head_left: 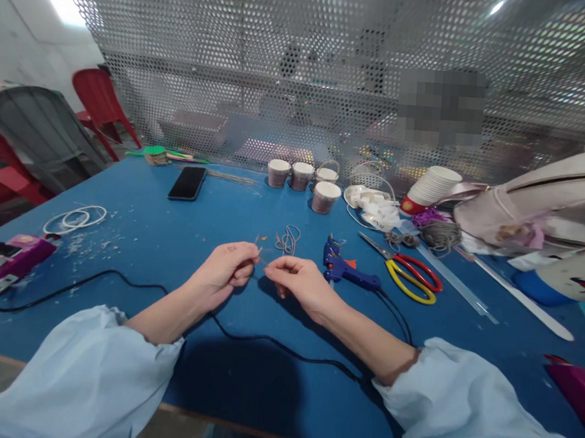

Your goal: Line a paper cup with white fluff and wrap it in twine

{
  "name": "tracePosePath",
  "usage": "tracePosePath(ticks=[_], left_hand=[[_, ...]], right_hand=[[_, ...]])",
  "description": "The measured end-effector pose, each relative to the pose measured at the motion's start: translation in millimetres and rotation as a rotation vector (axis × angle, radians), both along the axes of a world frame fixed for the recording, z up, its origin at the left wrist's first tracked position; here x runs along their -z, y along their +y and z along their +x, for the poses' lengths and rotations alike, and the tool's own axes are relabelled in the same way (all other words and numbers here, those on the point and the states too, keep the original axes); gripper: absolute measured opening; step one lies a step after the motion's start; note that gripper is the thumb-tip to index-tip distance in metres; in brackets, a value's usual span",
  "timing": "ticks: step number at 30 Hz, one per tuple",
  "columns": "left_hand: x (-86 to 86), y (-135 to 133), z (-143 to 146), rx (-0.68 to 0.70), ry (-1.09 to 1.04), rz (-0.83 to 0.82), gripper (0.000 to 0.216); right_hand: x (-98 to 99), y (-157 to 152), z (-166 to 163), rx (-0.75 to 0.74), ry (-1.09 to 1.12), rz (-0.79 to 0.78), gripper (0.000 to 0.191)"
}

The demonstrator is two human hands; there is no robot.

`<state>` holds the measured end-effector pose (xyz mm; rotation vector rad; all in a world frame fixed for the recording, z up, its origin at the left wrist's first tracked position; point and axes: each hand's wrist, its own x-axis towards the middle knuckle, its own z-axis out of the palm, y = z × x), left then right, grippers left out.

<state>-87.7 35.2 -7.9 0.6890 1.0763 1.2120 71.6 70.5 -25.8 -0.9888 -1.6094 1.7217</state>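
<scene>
My left hand (229,268) is closed, thumb against curled fingers, with the tip of something thin poking up past it. Close beside it, my right hand (295,280) pinches with thumb and forefinger. A thin strand (263,262) spans the small gap between both hands; whether it is wire or thread I cannot tell. Just beyond the fingers lies a loose loop of grey cord (288,239). To the right of my right hand, a blue glue gun (351,271) rests on its side, near scissors (409,270) with red and yellow handles.
Small lidded cups (326,199) and a phone (187,183) stand or lie toward the back of the blue table (136,235). A black cable (274,341) runs in front of me. Stacked paper cups (432,189), grey yarn (440,235) and a bag (535,189) crowd the right.
</scene>
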Motion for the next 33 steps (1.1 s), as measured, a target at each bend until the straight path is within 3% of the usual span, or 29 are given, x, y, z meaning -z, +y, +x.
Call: tracePosePath(ticks=[3, 6, 8, 10, 17, 26, 33], left_hand=[[-5.2, 3, -10, -0.071, -0.037, 0.057, 0.012], [-11.8, 6, -23, -0.147, -0.091, 0.125, 0.014], [-14.0, 7, -28, -0.137, -0.096, 0.139, 0.019], [-13.4, 6, -26, -0.081, -0.068, 0.109, 0.021], [-1.4, -5, 0, 0.173, 0.000, -0.082, 0.021], [8.2, -6, 3, 0.218, -0.053, -0.094, 0.023], [9.0, -9, 6, 0.240, -0.090, -0.136, 0.021]], right_hand=[[-1.6, 0, 3, -0.013, -0.068, 0.161, 0.009], [-8.9, -1, 9, 0.012, -0.097, 0.400, 0.021], [-15.3, -2, 14, 0.056, -0.136, 0.583, 0.018], [-20.6, -2, 18, 0.089, -0.176, 0.669, 0.018], [-17.8, 0, 19, 0.019, -0.219, 0.581, 0.016], [-13.5, 0, 15, -0.045, -0.213, 0.504, 0.023], [-8.6, -3, 11, -0.021, -0.161, 0.602, 0.016]])
